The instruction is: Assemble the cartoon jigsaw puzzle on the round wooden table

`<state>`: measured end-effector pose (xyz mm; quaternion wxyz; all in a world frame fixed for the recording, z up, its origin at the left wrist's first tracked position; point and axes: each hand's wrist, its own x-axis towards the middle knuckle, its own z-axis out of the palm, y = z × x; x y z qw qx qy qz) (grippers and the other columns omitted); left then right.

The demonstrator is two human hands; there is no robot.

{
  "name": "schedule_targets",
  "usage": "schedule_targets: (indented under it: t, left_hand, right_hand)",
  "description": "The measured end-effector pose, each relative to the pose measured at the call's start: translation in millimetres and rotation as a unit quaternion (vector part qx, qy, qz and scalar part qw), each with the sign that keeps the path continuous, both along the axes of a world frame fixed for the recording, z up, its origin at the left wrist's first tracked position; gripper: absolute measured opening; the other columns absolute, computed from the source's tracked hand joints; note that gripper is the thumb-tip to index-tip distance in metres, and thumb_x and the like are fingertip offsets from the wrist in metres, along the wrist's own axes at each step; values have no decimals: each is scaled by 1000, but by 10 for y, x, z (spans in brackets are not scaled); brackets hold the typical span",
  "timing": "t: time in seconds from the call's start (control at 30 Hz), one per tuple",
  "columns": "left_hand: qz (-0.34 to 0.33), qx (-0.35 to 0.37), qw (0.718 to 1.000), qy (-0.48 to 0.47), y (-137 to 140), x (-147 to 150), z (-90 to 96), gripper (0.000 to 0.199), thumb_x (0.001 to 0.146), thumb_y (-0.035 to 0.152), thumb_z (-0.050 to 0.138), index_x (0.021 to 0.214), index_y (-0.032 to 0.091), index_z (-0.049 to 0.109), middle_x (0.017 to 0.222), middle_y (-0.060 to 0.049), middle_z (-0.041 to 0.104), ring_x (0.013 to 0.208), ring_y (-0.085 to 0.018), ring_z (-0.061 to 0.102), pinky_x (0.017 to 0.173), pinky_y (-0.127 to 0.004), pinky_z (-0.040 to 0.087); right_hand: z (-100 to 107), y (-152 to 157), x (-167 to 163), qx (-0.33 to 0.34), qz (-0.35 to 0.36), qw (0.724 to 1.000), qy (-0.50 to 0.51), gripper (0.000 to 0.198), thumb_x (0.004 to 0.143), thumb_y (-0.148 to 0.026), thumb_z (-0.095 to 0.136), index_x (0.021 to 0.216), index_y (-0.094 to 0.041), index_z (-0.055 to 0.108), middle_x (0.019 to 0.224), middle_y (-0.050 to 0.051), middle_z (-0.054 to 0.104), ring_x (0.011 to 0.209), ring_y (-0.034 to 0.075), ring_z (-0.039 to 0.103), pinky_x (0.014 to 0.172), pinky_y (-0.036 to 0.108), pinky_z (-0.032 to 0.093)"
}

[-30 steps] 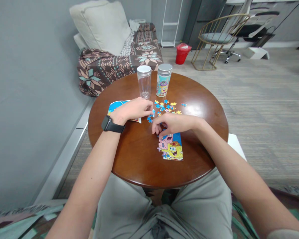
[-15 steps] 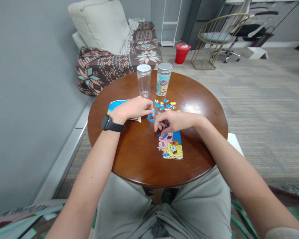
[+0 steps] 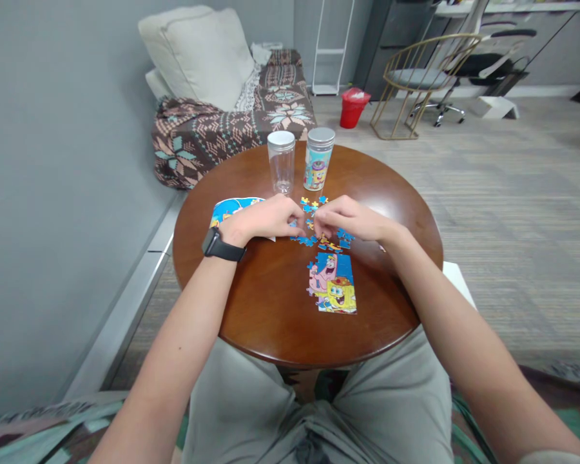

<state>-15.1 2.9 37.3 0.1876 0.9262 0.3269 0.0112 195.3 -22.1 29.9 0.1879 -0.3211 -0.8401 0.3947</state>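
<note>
A partly assembled jigsaw puzzle point(image 3: 336, 283) lies on the table, showing a pink and a yellow cartoon figure against blue; its left edge is ragged. Beyond it are several loose puzzle pieces point(image 3: 344, 238). My left hand point(image 3: 283, 218), with a black watch on its wrist, has curled fingers at the left side of these pieces, partly over a printed picture sheet point(image 3: 236, 205). My right hand point(image 3: 345, 216) is above the loose pieces, fingers bent down and close together. Whatever either hand's fingertips hold is hidden or too small to make out.
A clear jar with a white lid point(image 3: 281, 164) and a cartoon-printed canister point(image 3: 318, 161) stand behind the pieces on the round wooden table point(image 3: 270, 309). Past the table are a patterned sofa point(image 3: 232, 132), a red bin point(image 3: 354, 109) and a gold-framed chair point(image 3: 420, 77).
My right hand has moved away from me, off the assembled puzzle's top edge to the loose pieces. My left hand stays nearly in place. The view has tilted slightly.
</note>
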Motion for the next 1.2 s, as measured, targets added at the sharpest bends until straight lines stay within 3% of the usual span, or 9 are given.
schedule_targets:
  t: [0.13,0.4,0.63,0.93,1.1,1.2]
  left_hand:
    - [-98,-79,992,-29,-92,129,-7,14,78,29,69,88,23,77,75,2,69,65,-10,56,63,-20,37]
    - [-165,-148,975,-1,-189,287,-52,30,77,33,70,106,27,75,65,4,60,55,-9,48,50,-21,27]
    - [-149,-138,979,-4,-199,297,-96,32,73,39,74,103,26,75,65,3,58,56,-9,48,50,-21,27]
    - [-139,-112,983,32,-249,315,-39,41,72,43,75,110,27,72,68,3,59,59,-10,50,54,-20,32]
    - [-121,-96,988,-3,-239,266,23,49,75,50,70,120,29,67,72,3,62,62,-11,54,56,-20,35]
    - [-51,-30,998,-35,-181,188,85,34,88,46,55,112,26,68,81,0,68,69,-13,59,62,-21,38]
  right_hand:
    - [-20,56,73,36,-98,994,31,70,93,-66,26,58,-16,59,50,0,50,52,11,45,60,26,34]
    - [-96,182,196,48,-145,988,14,74,94,-66,21,59,-16,62,49,0,50,50,11,47,60,26,35]
    - [-97,268,309,94,-296,950,34,77,92,-70,16,54,-18,59,47,1,50,52,13,51,66,26,39]
    - [-119,338,430,89,-441,893,9,71,95,-61,18,50,-20,56,49,3,54,56,17,55,67,29,39]
    - [-164,384,484,69,-430,900,7,68,95,-57,20,53,-20,57,50,2,54,56,16,55,68,28,39]
    - [-189,397,483,75,-369,926,-18,53,95,-48,32,61,-18,60,57,2,59,60,15,56,67,26,39]
